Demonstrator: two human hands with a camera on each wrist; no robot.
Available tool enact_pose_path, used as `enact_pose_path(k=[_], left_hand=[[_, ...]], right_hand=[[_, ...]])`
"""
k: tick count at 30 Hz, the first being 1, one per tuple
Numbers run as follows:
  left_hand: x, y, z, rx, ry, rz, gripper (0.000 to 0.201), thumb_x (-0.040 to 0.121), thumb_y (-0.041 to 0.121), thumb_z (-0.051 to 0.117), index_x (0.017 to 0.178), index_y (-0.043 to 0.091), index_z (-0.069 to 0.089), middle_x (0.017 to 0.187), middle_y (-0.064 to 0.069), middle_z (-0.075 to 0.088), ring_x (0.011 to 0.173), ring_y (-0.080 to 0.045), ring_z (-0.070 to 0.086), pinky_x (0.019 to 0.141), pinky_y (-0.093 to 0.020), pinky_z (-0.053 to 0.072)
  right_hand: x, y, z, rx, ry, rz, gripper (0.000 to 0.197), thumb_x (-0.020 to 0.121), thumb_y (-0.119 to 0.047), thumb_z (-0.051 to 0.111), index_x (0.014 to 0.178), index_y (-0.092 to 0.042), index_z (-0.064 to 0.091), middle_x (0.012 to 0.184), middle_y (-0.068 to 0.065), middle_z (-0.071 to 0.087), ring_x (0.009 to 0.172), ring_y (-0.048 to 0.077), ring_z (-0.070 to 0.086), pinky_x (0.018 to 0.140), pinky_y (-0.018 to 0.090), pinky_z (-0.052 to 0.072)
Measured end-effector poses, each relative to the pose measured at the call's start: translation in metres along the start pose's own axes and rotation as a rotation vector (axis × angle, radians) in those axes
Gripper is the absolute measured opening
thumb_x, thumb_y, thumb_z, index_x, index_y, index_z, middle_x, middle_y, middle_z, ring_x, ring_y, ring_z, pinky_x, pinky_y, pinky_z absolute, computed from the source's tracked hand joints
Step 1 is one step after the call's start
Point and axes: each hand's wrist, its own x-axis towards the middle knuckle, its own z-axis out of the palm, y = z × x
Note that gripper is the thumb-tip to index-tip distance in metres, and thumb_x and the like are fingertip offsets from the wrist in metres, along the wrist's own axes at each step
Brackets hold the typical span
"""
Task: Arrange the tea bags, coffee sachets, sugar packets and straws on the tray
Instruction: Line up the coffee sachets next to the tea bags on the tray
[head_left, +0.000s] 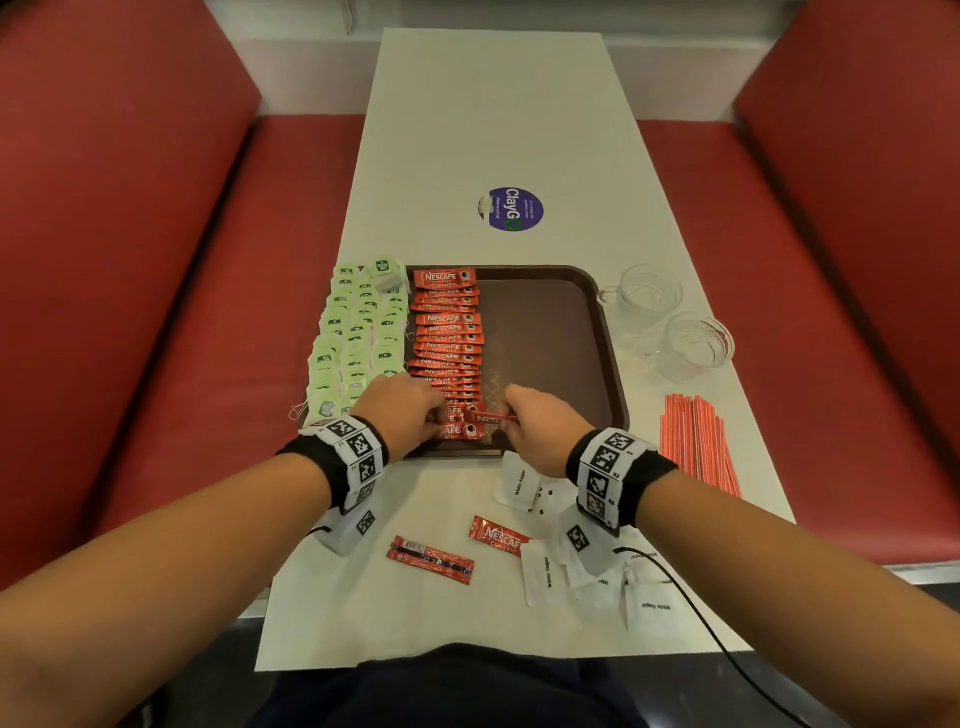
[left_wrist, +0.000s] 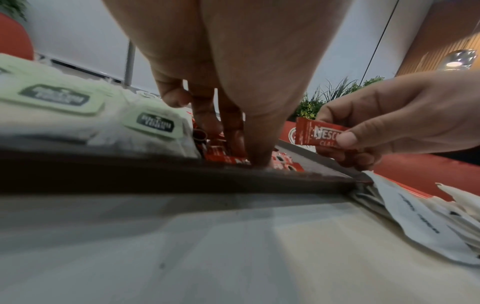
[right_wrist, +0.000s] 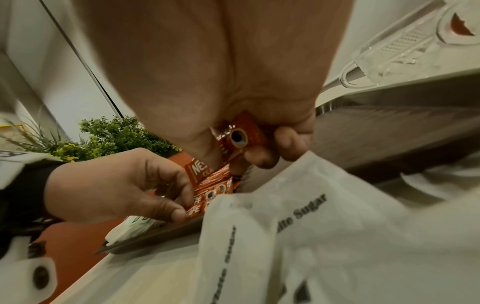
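A brown tray (head_left: 561, 322) holds a column of green tea bags (head_left: 358, 332) at its left and a row of red coffee sachets (head_left: 449, 338) beside them. My right hand (head_left: 506, 418) pinches one coffee sachet (left_wrist: 317, 133) just above the row's near end. My left hand (head_left: 434, 421) pinches the left ends of the nearest sachets in the row (right_wrist: 207, 197) with thumb and fingers. Two loose sachets (head_left: 431, 560) lie on the table in front of me. White sugar packets (head_left: 597, 577) are scattered at the near right. Red-striped straws (head_left: 698, 441) lie right of the tray.
Two clear glass cups (head_left: 644, 293) stand on the table right of the tray. The tray's right half is bare. A round purple sticker (head_left: 511, 209) sits farther up the white table (head_left: 493, 104). Red bench seats flank both sides.
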Motion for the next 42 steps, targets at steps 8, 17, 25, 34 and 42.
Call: enact_pose_path(k=[8, 17, 25, 34, 42], left_hand=[[0.001, 0.003, -0.011, -0.192, 0.048, 0.106, 0.043, 0.075, 0.056, 0.075, 0.111, 0.034, 0.065, 0.104, 0.014, 0.061, 0.099, -0.009, 0.051, 0.089, -0.031, 0.044], [-0.006, -0.003, -0.011, -0.220, 0.012, 0.035, 0.017, 0.088, 0.041, 0.069, 0.100, 0.029, 0.071, 0.085, 0.010, 0.066, 0.086, -0.015, 0.060, 0.078, -0.028, 0.045], [-0.011, -0.007, -0.003, -0.075, 0.021, 0.003, 0.009, 0.088, 0.042, 0.068, 0.093, 0.034, 0.069, 0.078, 0.018, 0.056, 0.087, -0.008, 0.045, 0.078, -0.030, 0.036], [-0.017, 0.003, 0.001, -0.058, 0.063, 0.049, 0.023, 0.091, 0.055, 0.057, 0.087, 0.034, 0.066, 0.084, 0.017, 0.057, 0.090, -0.011, 0.051, 0.084, -0.034, 0.042], [-0.059, 0.017, 0.011, 0.021, -0.252, 0.388, 0.051, 0.074, 0.077, 0.058, 0.104, 0.037, 0.066, 0.095, 0.019, 0.060, 0.090, -0.006, 0.047, 0.080, -0.028, 0.041]], right_hand=[[0.006, -0.008, -0.004, -0.052, 0.015, -0.072, 0.007, 0.101, -0.021, 0.052, 0.096, -0.025, 0.049, 0.102, -0.001, 0.052, 0.092, 0.021, 0.055, 0.081, 0.033, 0.044], [0.001, -0.015, -0.001, -0.020, 0.037, -0.057, 0.038, 0.088, -0.029, 0.071, 0.117, -0.021, 0.049, 0.114, 0.000, 0.058, 0.098, 0.022, 0.060, 0.088, 0.040, 0.053], [-0.027, -0.027, 0.007, -0.430, -0.418, -0.195, 0.034, 0.085, -0.050, 0.073, 0.094, -0.019, 0.065, 0.087, 0.000, 0.066, 0.079, 0.020, 0.063, 0.070, 0.033, 0.056], [-0.037, -0.036, 0.022, -0.687, -0.440, -0.201, 0.043, 0.083, -0.050, 0.075, 0.100, -0.011, 0.064, 0.073, 0.001, 0.050, 0.072, 0.022, 0.056, 0.067, 0.033, 0.053], [-0.039, -0.037, 0.026, -0.661, -0.375, -0.196, 0.019, 0.090, -0.029, 0.064, 0.079, -0.014, 0.057, 0.069, 0.001, 0.052, 0.064, 0.021, 0.055, 0.062, 0.030, 0.050]])
